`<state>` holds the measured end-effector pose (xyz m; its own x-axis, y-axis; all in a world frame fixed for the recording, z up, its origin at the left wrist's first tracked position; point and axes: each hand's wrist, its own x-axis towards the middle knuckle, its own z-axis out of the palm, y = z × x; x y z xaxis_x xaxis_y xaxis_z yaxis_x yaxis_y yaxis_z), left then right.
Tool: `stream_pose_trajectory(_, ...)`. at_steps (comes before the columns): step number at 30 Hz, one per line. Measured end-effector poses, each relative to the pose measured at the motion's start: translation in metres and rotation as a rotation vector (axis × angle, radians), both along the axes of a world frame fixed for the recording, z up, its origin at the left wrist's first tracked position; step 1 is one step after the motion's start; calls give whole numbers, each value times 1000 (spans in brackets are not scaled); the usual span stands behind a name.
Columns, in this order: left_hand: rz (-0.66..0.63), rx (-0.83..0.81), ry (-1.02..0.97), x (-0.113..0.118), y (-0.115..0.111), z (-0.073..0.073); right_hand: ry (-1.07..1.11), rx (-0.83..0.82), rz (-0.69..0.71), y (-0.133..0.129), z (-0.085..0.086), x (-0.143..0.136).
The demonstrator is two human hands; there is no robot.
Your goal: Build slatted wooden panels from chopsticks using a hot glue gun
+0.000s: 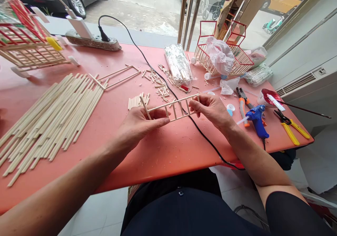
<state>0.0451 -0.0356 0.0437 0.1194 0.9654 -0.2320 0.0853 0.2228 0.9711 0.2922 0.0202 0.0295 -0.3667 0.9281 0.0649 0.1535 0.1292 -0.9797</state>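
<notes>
A small ladder-like frame of thin wooden sticks (176, 110) is held above the pink table (163, 155). My left hand (142, 123) grips its left end, where a crosswise stick pokes up past the fingers. At the right end, my right hand (210, 109) pinches the frame between thumb and fingers. Several short cut sticks (137, 101) lie just behind my left hand. Farther back left rests a long open stick frame (121, 77), beside a wide spread of long sticks (52, 116).
A black cable (207, 141) crosses the table under the frame. On the right are a blue glue gun (258, 122), orange pliers (242, 106) and yellow-handled pliers (291, 127). Behind stand a foil-like pack (179, 62), a stick cart (243, 60) and a power strip (97, 42).
</notes>
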Motion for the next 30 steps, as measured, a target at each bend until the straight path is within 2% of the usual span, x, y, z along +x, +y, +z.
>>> stream_pose_trajectory(11,47,35,-35,-7,3,-13,9,1,-21,-1,7,-1)
stream_pose_trajectory(17,105,-16,-98,-3,2,-4,2,-15,-12,0,4,-1)
stream_pose_trajectory(21,42,-63,-87,-2,2,-5,12,-7,-10,0,3,-2)
stream_pose_trajectory(25,90,1,-125,-3,2,-8,2,-7,-9,-1,5,-3)
stream_pose_trajectory(30,118,62,-73,-2,0,-1,-34,1,-1,-2,5,-3)
